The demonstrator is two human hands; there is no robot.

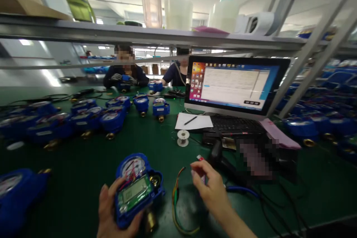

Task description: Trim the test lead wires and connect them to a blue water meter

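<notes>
My left hand is wrapped around the lower left side of a blue water meter, tilted above the green table. The meter's top is uncovered, showing a green circuit board with a grey display, thin red wires and a round dial. A brass pipe end sticks out below. My right hand is curled, thumb and forefinger close together, around a slim red-and-white object mostly hidden by the fingers. Between my hands a yellow-green wire lead lies on the table.
Several blue meters stand at left, and more at right. A solder spool, paper with a pen, a keyboard and a monitor are ahead. A black handheld tool and cables lie rightward. Two people sit opposite, beyond a shelf.
</notes>
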